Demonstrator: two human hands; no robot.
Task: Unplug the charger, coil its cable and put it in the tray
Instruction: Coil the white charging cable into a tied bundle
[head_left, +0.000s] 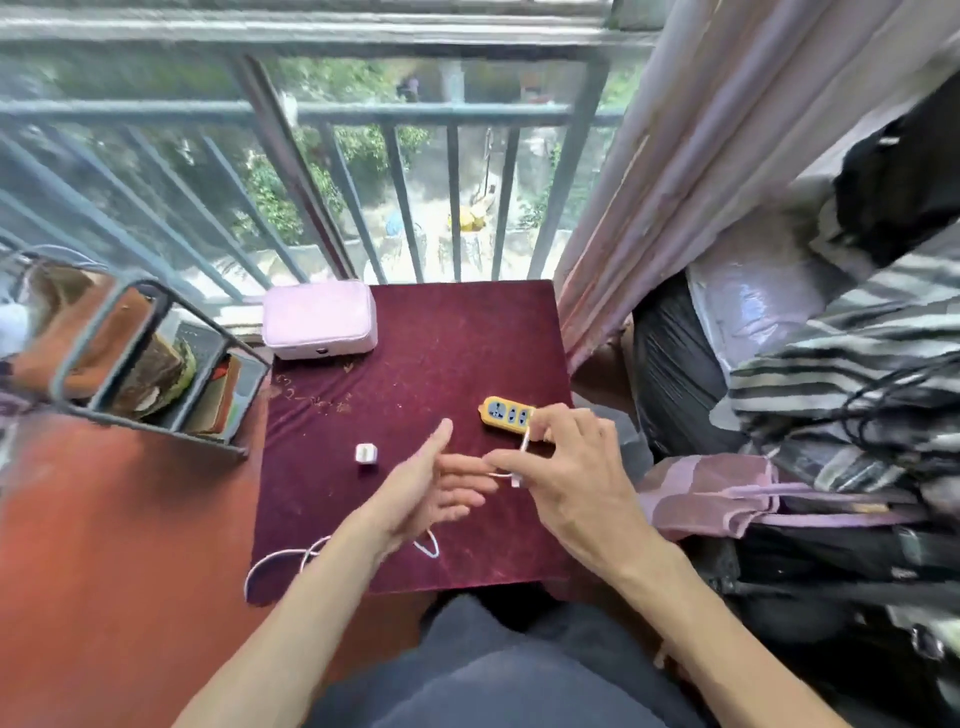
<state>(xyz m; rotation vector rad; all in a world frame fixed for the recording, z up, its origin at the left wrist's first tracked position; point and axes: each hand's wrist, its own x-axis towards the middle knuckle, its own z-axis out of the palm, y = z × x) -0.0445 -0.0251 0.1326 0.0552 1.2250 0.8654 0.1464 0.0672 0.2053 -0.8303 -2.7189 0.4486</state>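
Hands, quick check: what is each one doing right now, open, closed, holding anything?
Left hand: open, fingers spread, white cable lying across them.
Right hand: closed, pinching the white cable near its connector.

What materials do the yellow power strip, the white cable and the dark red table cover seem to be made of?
The yellow power strip looks like hard moulded plastic: smooth, evenly coloured, with rounded corners. The white cable seems to be rubber or soft plastic, since it bends in loose loops. The dark red table cover looks like velvet or a similar napped cloth: matte, with mottled light patches.
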